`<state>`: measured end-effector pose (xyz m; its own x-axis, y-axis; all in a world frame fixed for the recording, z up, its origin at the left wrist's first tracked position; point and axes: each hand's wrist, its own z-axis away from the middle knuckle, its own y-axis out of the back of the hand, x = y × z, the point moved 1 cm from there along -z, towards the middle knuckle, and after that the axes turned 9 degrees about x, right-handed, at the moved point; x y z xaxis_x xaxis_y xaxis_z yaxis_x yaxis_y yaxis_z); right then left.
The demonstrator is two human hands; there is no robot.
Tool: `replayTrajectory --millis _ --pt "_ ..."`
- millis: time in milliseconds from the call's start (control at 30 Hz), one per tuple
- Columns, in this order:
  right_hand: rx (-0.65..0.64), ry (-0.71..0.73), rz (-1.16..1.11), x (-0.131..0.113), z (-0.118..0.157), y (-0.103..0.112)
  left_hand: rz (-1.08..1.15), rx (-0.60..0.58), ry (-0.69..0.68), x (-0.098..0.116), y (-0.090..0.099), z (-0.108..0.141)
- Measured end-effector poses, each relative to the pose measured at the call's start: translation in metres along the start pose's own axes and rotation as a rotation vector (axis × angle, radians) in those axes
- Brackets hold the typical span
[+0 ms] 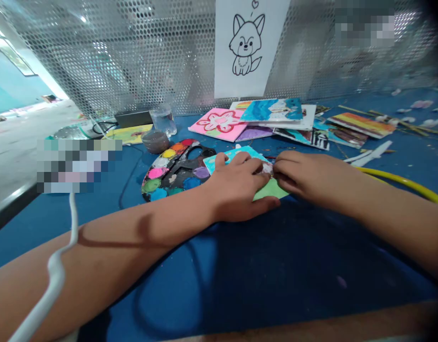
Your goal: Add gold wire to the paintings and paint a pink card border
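White cable (57, 268); blue-green painting (272, 190)

The left hand (236, 187) hides much of the small canvas painting (272, 190); whether the right hand (299, 173) grips anything cannot be told. The left forearm (133, 237) covers the paint palette's (171, 167) near edge. The view's top crops the fox drawing (245, 50).

Blue surface (261, 275) fills lower view, paint-specked, soft shadow across near middle; dark edge (15, 206) along left side. Behind, silvery perforated metal panel (162, 61) spans back, its small round holes catching glints. Far left, beyond panel: pale grey floor (23, 137), turquoise wall (17, 88), bright window (12, 52) with slanted frame.
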<state>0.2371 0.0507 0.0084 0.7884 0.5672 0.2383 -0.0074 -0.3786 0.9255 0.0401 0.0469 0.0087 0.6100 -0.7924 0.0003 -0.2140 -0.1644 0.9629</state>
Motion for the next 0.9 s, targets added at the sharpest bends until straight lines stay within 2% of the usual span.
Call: replayTrajectory --millis 100,300,567,700,900 --pt "-0.024 -0.027 0.047 -0.003 -0.002 0.0 0.005 -0.027 -0.019 -0.001 0.001 0.0" --pt "-0.167 -0.169 0.125 -0.017 -0.005 0.005 0.023 -0.045 -0.065 -0.004 0.0 -0.002" --pt "-0.211 -0.223 0.139 -0.021 -0.009 0.011 0.047 -0.033 -0.07 -0.008 -0.003 -0.003" --pt "-0.203 -0.148 0.141 -0.013 -0.01 0.014 0.051 -0.017 -0.062 -0.007 -0.002 -0.001" --pt "-0.106 0.086 0.175 -0.001 -0.009 0.012 0.036 0.001 -0.06 -0.006 -0.004 0.001"
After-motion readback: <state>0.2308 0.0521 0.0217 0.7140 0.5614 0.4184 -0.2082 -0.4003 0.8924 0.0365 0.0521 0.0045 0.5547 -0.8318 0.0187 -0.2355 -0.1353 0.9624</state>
